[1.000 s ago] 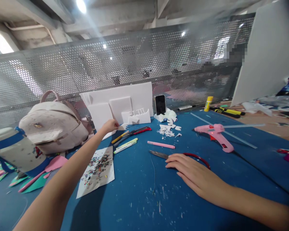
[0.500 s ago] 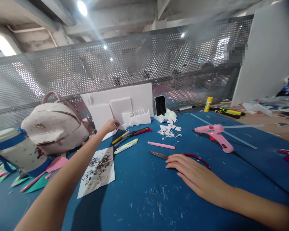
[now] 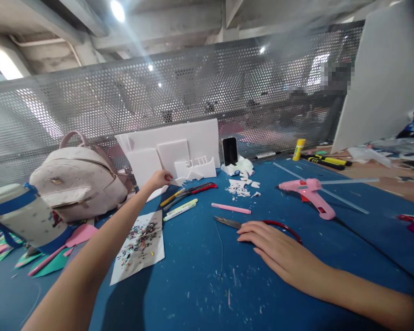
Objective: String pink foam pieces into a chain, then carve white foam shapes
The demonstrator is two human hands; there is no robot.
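Observation:
At the far side of the table, my left hand (image 3: 161,178) is closed, its fingers curled beside white foam scraps (image 3: 192,174). What its fingertips hold, if anything, is hidden. Several white foam boards (image 3: 202,138) lean upright just behind it. My right hand (image 3: 274,246) lies palm down over red-handled scissors (image 3: 228,222), its fingers stretched out and partly covering them. A thin dark wire (image 3: 222,250) lies left of that hand. Beyond the scissors is a pink pen (image 3: 231,208). Utility knives (image 3: 189,192) and pale green markers (image 3: 181,210) lie near my left hand.
A pink glue gun (image 3: 308,189) lies on the right, its cord trailing forward. White paper (image 3: 158,259) with small beads lies beneath my left forearm. A backpack (image 3: 76,179) and a large cup (image 3: 24,216) stand left. A phone (image 3: 230,151) leans near foam crumbs (image 3: 239,188) before a perforated screen (image 3: 152,92).

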